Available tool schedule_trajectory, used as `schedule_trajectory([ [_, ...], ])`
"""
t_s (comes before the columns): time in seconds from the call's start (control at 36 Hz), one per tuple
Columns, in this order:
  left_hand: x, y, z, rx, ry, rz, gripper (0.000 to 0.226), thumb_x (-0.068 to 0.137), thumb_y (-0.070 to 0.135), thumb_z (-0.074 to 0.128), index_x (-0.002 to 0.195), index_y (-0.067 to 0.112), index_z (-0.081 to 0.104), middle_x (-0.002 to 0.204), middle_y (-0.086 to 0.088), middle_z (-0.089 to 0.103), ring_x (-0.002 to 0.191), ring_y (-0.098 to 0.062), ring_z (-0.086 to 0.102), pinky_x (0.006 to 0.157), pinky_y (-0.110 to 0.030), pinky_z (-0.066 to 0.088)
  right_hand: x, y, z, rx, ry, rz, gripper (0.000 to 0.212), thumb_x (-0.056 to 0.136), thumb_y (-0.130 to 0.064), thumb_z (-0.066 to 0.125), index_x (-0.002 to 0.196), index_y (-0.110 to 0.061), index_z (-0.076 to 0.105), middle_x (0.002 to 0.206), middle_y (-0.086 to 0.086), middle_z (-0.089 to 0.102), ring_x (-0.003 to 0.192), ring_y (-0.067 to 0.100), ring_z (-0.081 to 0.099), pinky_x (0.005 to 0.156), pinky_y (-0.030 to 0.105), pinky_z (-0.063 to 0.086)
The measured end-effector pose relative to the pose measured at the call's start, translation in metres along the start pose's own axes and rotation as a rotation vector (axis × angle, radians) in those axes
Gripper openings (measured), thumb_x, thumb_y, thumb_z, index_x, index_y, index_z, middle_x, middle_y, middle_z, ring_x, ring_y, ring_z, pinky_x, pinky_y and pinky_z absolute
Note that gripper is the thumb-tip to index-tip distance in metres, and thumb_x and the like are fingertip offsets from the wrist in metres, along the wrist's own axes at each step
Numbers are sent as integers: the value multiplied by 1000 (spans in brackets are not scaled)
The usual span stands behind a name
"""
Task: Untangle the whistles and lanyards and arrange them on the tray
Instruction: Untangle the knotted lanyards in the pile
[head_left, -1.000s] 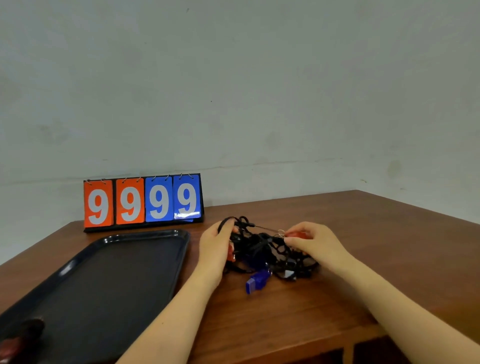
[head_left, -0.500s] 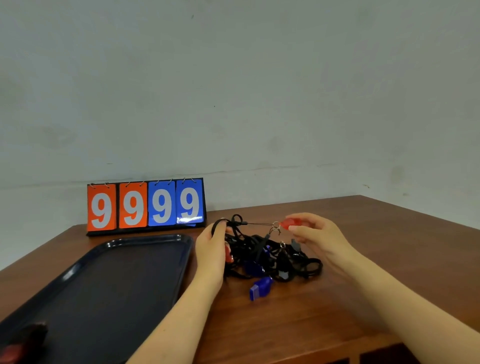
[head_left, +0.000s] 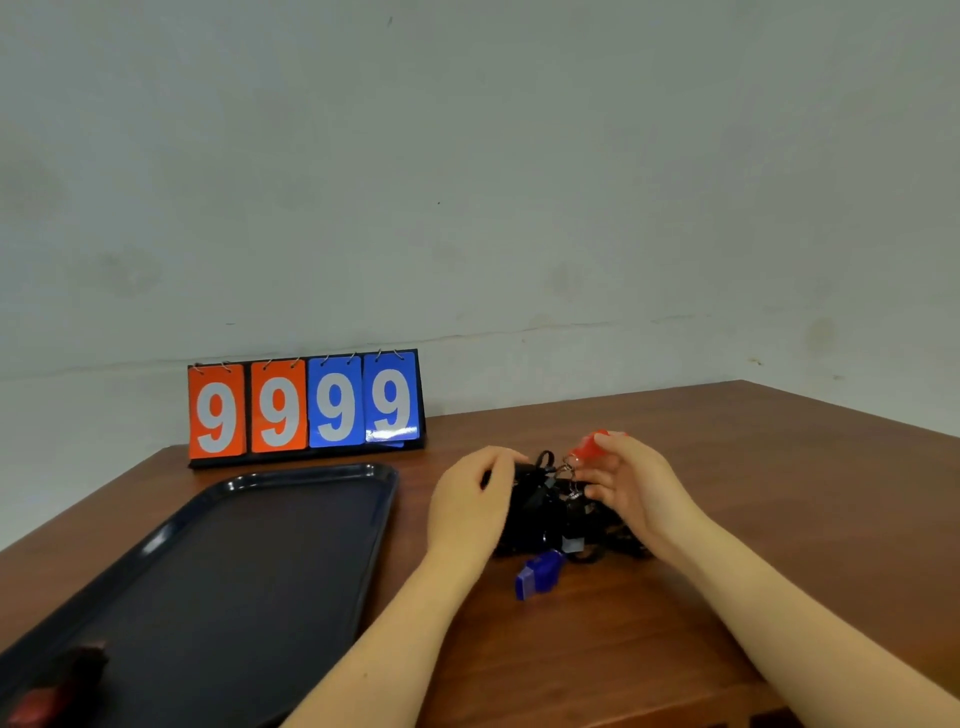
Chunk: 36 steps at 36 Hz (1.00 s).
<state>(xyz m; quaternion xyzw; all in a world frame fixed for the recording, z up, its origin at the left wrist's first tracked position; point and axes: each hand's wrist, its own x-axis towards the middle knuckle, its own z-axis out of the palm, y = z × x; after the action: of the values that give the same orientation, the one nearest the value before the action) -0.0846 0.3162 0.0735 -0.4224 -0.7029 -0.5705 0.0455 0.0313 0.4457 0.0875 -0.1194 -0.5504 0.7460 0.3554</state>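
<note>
A tangle of black lanyards lies on the brown table between my hands. My right hand pinches a red whistle lifted just above the tangle, its metal ring and clip hanging toward the cords. My left hand grips the black cords at the left side of the tangle. A blue whistle lies on the table at the tangle's near edge. The dark tray sits to the left, with a red whistle and black lanyard in its near left corner.
A flip scoreboard reading 9999 stands behind the tray against the wall. The table's right edge runs diagonally at the far right, and its front edge is close to my forearms.
My right hand has raised the red whistle and brought it back toward my left hand, so the stretched cord between them has gone slack. My left hand stays on the cords.
</note>
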Motion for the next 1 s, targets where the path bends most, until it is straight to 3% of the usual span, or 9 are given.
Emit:
schedule_trajectory([
  [0.11,-3,-1,7,110,-133,60,17,97,35,49,98,40,65,96,22,66,94,5,59,84,-25,52,1,1,-4,3,-12,8,16,98,-18,47,95,-7,58,81,9,70,70,21,67,65,30,48],
  [0.25,-5,4,5,104,-199,53,12,94,39,55,99,35,65,95,22,64,90,17,52,71,-1,38,0,1,-5,46,-1,5,19,100,-20,45,95,-6,57,79,9,69,66,20,66,68,31,48],
  [0.42,-5,3,8,26,-235,5,11,94,37,57,96,35,67,93,19,68,89,6,60,74,-10,45,-2,0,-1,76,49,21,24,101,-19,42,88,-6,57,77,8,63,69,24,60,72,33,48],
  [0.56,-4,7,9,-154,-153,-39,19,96,34,52,88,23,65,66,13,56,57,2,51,58,-15,37,-3,1,-2,83,-1,30,20,100,-21,42,89,-7,53,72,4,53,49,15,42,61,28,34],
  [0.72,-3,6,8,-223,-110,-61,16,97,32,51,93,28,67,83,10,66,60,1,51,59,-16,38,-3,2,-2,31,-103,17,24,100,-19,44,104,0,59,59,0,46,41,8,30,43,21,28],
  [0.83,-2,6,10,-221,-121,-57,16,96,31,52,101,28,67,95,9,67,64,1,51,61,-14,41,-4,5,-4,-76,-141,-11,29,99,-19,48,112,3,62,56,-1,44,40,6,30,40,18,27],
  [0.92,-3,8,12,-198,-159,-52,20,97,30,52,104,22,68,78,15,63,58,4,52,56,-9,39,-5,8,-3,-182,-159,-9,28,99,-21,48,116,-3,62,58,-1,44,43,6,30,43,19,26],
  [1.0,-5,11,12,-181,-205,-32,16,96,29,54,92,22,68,55,20,57,51,10,52,53,-6,37,-7,10,-2,-226,-197,12,26,101,-19,46,119,-6,59,57,-2,45,42,6,31,45,20,27],
])
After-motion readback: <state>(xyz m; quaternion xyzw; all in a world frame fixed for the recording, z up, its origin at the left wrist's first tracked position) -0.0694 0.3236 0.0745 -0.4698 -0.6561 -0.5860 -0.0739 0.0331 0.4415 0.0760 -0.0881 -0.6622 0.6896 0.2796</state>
